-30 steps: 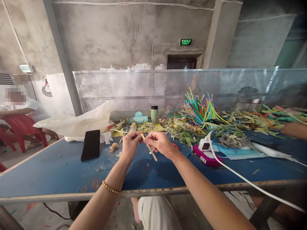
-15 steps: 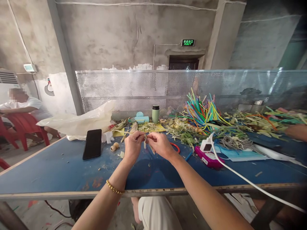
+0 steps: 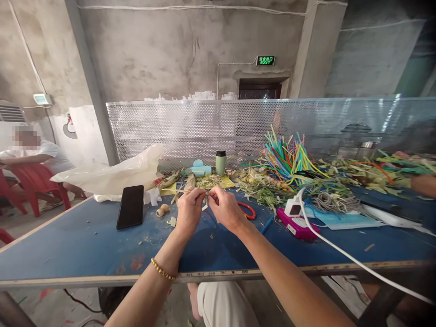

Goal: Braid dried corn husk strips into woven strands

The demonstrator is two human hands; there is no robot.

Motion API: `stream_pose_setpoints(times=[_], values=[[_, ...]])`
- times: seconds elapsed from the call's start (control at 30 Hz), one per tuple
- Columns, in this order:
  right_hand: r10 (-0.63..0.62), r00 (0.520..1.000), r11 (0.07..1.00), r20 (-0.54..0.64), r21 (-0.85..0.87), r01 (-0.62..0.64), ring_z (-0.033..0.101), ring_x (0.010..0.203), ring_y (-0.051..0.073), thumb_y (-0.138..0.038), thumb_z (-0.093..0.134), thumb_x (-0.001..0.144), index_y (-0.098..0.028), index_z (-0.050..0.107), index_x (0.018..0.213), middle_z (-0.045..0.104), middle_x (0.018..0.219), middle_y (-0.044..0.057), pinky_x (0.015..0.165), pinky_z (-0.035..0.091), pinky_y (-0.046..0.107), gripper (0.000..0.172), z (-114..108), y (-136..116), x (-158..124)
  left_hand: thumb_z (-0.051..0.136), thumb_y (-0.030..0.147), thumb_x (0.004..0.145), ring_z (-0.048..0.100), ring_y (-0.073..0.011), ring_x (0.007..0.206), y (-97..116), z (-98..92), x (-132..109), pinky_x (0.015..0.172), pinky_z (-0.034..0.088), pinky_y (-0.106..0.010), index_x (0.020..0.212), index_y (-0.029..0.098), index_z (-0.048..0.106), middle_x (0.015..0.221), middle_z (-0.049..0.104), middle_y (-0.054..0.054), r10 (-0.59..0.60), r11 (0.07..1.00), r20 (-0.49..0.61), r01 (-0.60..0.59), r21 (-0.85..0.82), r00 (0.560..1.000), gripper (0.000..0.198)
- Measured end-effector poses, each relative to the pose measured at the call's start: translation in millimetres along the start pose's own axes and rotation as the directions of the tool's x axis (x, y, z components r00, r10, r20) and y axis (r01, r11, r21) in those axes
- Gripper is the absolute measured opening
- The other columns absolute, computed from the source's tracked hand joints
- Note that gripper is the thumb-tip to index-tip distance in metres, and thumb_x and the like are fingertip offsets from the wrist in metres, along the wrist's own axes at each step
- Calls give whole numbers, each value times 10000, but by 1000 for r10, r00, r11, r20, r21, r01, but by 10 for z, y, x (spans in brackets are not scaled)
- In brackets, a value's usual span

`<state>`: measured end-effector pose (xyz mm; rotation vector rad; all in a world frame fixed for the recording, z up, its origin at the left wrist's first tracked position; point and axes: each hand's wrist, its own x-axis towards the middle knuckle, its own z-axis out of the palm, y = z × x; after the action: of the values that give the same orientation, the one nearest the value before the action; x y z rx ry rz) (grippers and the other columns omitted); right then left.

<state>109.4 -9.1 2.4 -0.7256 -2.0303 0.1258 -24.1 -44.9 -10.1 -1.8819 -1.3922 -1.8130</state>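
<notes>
My left hand (image 3: 188, 210) and my right hand (image 3: 225, 208) are raised together over the middle of the blue table (image 3: 85, 245). Both pinch a thin pale straw-like strip (image 3: 205, 195) between fingertips. The strip's short end shows between the two hands and a pale piece hangs below them. A gold bead bracelet (image 3: 161, 270) sits on my left wrist. A red ring (image 3: 247, 210) lies on the table just right of my right hand.
A black phone (image 3: 130, 206) lies at the left, beside a cream plastic bag (image 3: 112, 175). A green flask (image 3: 220, 162) and a teal object (image 3: 199, 169) stand by the perforated metal screen (image 3: 204, 127). Coloured strips (image 3: 286, 156) and husk scraps pile at the right, near a pink device (image 3: 298, 225) with a white cable. A person sits on red chairs at far left.
The strip, held slanting down from my right hand a second ago, has been drawn up between both hands. My hands have closed in on each other.
</notes>
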Motion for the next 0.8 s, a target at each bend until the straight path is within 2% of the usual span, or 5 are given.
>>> stream_pose_setpoints(times=[0.13,0.3,0.43,0.63,0.8], values=[[10,996,989,84,146,-22,585,558,141,-177,499,907,-196,571,817,636,643,4,575,406,239,117,-60,-63,7,543,140,893,641,-156,824,-13,-13,3,756,470,-251,860,207,687,859,684,-38,61,997,-59,-58,43,996,162],[122,970,909,212,368,-195,479,420,118,-298,531,914,-197,618,755,489,468,-50,461,371,226,207,-112,-71,50,519,161,921,650,-153,857,-33,-26,14,781,480,-253,893,216,685,900,687,-42,135,989,-93,-127,79,987,178],[192,934,857,302,412,-309,533,412,125,-240,495,903,-192,583,733,558,521,-28,429,396,227,197,-105,-96,81,512,166,931,651,-150,848,-58,-20,16,776,480,-249,908,211,686,899,682,-44,174,980,-86,-164,111,981,181],[141,983,984,114,89,-152,631,569,152,-72,529,816,-190,563,826,669,664,12,576,443,245,123,-23,-111,75,508,172,938,646,-150,832,-92,-1,-3,757,470,-247,926,206,679,902,684,-46,168,975,-32,-161,152,985,174],[70,995,950,75,-310,-44,686,739,217,-89,512,864,-155,548,956,714,801,90,622,415,271,119,12,-127,44,504,188,944,640,-145,797,-89,13,-14,740,467,-244,924,206,680,892,679,-45,165,973,1,-163,165,986,178]])
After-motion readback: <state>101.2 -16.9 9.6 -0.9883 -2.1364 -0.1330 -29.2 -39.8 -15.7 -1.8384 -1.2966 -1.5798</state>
